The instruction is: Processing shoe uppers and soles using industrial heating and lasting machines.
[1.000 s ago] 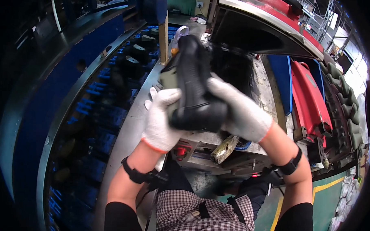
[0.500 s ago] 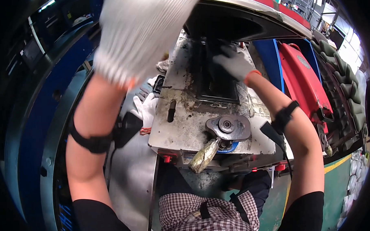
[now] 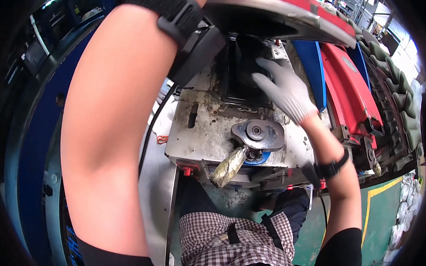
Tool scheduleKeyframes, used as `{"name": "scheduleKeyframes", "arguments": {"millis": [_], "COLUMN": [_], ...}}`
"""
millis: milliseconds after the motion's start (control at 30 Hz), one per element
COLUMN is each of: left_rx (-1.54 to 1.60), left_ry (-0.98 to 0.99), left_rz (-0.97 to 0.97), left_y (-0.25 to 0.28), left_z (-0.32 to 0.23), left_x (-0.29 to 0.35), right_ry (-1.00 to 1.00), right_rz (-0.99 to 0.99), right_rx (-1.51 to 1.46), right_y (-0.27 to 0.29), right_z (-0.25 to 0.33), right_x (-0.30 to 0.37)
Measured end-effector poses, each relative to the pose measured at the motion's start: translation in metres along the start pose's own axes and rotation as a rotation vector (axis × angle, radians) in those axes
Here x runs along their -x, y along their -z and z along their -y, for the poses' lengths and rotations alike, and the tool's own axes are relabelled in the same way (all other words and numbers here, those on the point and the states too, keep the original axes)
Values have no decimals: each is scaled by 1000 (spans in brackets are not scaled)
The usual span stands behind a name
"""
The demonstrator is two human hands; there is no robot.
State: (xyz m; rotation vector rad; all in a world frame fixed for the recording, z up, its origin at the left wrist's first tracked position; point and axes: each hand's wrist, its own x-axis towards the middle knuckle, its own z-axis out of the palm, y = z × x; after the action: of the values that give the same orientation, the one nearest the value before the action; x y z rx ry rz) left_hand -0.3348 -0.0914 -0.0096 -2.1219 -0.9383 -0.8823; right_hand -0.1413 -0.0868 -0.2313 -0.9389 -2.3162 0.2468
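Note:
My right hand, in a white knit glove, hovers at the right side of a black rectangular mould, its fingers spread and nothing in them. The mould lies on a stained metal machine bed. Over its far end hangs a raised red-and-silver lid with a dark underside. My left arm reaches up past the top edge, so the left hand is out of view. Nearer to me is a metal clamp piece with a round boss, and beside it a handle wrapped in shiny tape.
To the right stands a red machine cover beside a blue panel. Dark olive moulded pieces hang in a row beyond it. A metal side table lies left of the bed, with a white glove on it, partly behind my arm.
My left hand has gone up and out of the picture, its forearm now crossing the upper left. My right hand has drawn back slightly from the mould, fingers spread. The lid looks shifted.

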Motion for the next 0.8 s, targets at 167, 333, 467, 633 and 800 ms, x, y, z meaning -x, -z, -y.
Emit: {"name": "scheduleKeyframes", "arguments": {"millis": [167, 333, 467, 633, 800], "left_rx": [798, 614, 602, 287, 341], "left_ry": [766, 655, 675, 449, 552], "left_rz": [548, 929, 1077, 879, 960], "left_y": [15, -17, -52, -61, -62], "left_z": [-75, -88, -111, -122, -139], "left_x": [26, 68, 105, 133, 125], "right_ry": [46, -441, -469, -612, -614], "right_rz": [-387, 356, 555, 454, 518], "right_rx": [-530, -1184, -2074, -2524, -2595], "right_y": [4, -47, -77, -70, -44], "right_z": [7, 66, 91, 108, 71], "right_x": [159, 208, 192, 174, 197]}}
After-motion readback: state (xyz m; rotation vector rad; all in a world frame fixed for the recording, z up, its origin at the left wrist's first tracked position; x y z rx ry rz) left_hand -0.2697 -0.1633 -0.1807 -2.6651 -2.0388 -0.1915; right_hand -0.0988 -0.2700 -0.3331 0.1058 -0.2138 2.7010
